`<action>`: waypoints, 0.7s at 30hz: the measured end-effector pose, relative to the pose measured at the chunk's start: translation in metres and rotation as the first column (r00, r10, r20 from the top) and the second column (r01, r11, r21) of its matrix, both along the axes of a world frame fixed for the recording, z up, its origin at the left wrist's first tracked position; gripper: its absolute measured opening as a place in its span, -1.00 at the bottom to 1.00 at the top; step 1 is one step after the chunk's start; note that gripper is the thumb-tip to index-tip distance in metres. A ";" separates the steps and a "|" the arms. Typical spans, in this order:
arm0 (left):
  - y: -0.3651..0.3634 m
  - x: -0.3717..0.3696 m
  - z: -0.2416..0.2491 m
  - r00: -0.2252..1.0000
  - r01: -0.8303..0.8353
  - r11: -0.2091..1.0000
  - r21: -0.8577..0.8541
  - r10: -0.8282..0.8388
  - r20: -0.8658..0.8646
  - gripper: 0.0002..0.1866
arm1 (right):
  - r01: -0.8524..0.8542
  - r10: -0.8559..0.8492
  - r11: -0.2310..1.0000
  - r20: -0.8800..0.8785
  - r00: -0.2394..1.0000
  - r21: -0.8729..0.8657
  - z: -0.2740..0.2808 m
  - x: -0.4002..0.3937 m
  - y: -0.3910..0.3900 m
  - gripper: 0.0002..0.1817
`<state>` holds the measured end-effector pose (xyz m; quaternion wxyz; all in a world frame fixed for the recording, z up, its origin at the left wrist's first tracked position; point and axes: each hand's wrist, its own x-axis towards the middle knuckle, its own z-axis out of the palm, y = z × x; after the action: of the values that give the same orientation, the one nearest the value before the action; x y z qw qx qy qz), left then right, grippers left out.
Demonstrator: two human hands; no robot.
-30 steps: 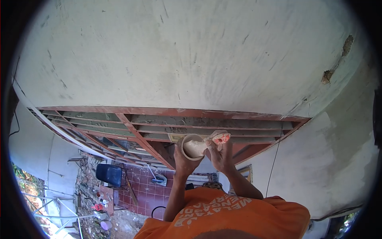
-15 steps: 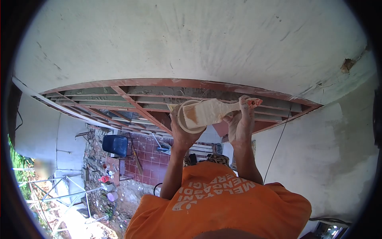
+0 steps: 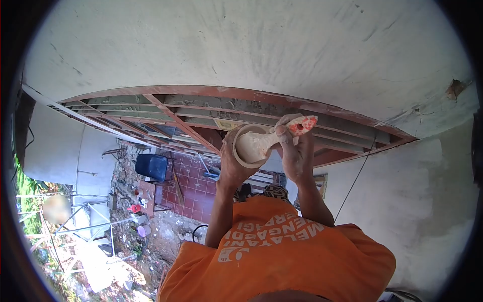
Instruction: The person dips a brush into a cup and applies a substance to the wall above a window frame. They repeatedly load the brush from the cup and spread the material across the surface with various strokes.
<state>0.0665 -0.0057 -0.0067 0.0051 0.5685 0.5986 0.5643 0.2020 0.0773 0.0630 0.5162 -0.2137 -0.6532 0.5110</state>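
My left hand [image 3: 232, 163] is wrapped round the side of a round cup [image 3: 237, 160] with pale paint-like stuff in it. My right hand [image 3: 297, 156] grips a wide paintbrush [image 3: 274, 139], its red-and-white handle end [image 3: 304, 125] sticking out past the fingers. The brush head, coated in the pale stuff, is down inside the cup, so its bristle tips are hidden. Both hands are held out in front of the orange shirt [image 3: 302, 246].
Before me is a pale wall [image 3: 241, 45] above a reddish-brown slatted frame [image 3: 201, 89]. Far below are a dark blue chair [image 3: 151, 166], red floor tiles [image 3: 193, 194], a purple bucket [image 3: 144, 230] and metal scaffold poles [image 3: 88, 226]. A thin cable [image 3: 356, 178] hangs at the right.
The brush was across the cup's top with its bristles showing; now its head is turned down into the cup. My right hand has moved left and closer to the cup.
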 end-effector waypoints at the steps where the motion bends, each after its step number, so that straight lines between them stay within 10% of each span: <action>1: -0.001 0.001 0.000 0.999 -0.019 1.000 -0.001 0.019 -0.028 -0.03 | -0.024 0.022 0.994 -0.021 1.000 -0.106 0.001 -0.004 0.000 -0.79; 7: -0.017 0.006 0.005 0.994 -0.067 0.992 -0.109 0.057 -0.092 -0.04 | -0.271 0.283 0.956 0.114 0.952 -0.112 0.000 -0.002 0.024 -0.72; 12: -0.026 0.008 -0.001 1.000 0.015 0.993 -0.116 -0.013 0.019 -0.02 | -0.463 0.408 0.841 0.235 0.882 0.279 0.014 -0.007 0.032 -0.68; 15: -0.029 0.007 0.000 0.999 0.033 0.990 -0.139 -0.030 0.021 0.00 | -0.571 0.525 0.807 0.260 0.810 0.149 0.019 -0.005 0.037 -0.71; 21: -0.029 0.005 0.002 0.910 0.254 0.952 -0.170 -0.176 0.376 -0.01 | -0.706 0.601 0.622 0.372 0.707 0.339 0.015 -0.001 0.052 -0.72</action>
<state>0.0713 -0.0347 -0.0047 0.2374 0.5156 0.5785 0.5857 0.2015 0.1295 0.0782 0.2515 0.1122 -0.8399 0.4677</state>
